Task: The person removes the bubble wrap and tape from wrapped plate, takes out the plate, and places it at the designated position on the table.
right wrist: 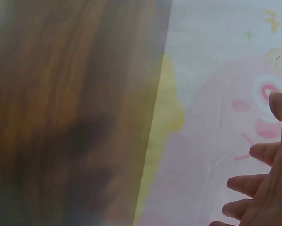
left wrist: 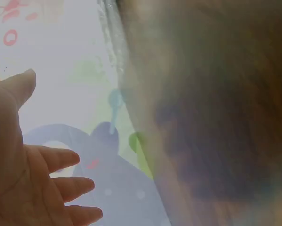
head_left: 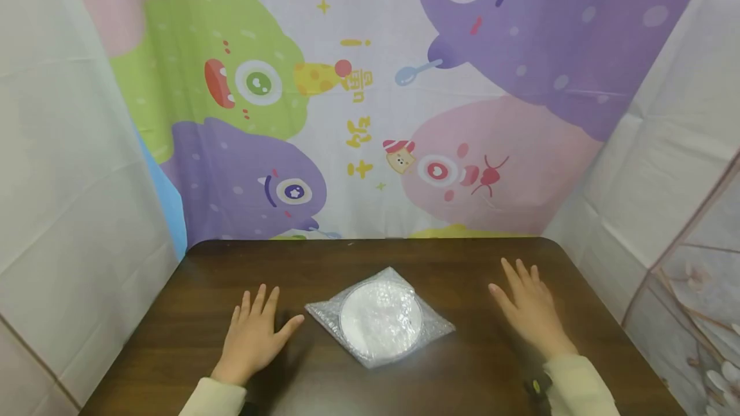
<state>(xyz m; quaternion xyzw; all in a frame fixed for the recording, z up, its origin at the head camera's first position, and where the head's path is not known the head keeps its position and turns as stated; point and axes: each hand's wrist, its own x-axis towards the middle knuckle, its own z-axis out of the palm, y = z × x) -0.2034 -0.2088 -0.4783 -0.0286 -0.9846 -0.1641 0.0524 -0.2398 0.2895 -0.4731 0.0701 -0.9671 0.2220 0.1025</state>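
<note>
On the dark wooden table (head_left: 324,384) lies a flat, round, whitish disc (head_left: 381,321) inside a bubble-wrap pouch (head_left: 435,325), its corners pointing outward. To the left of the pouch is my left hand (head_left: 251,336), fingers straight and spread, thumb toward the wrap but apart from it. Farther off on the right side, my right hand (head_left: 532,313) is likewise spread and holds nothing. Both wrist views show extended fingers, with the left hand (left wrist: 32,174) and right hand (right wrist: 268,183) over blurred wood and cloth. What exactly the disc is, I cannot tell.
Behind the table's far edge hangs a curtain (head_left: 358,210) printed with cartoon monsters. Pale cloth walls stand at the left (head_left: 75,178) and right (head_left: 618,165). A dark wrist strap (head_left: 539,385) shows by the right sleeve.
</note>
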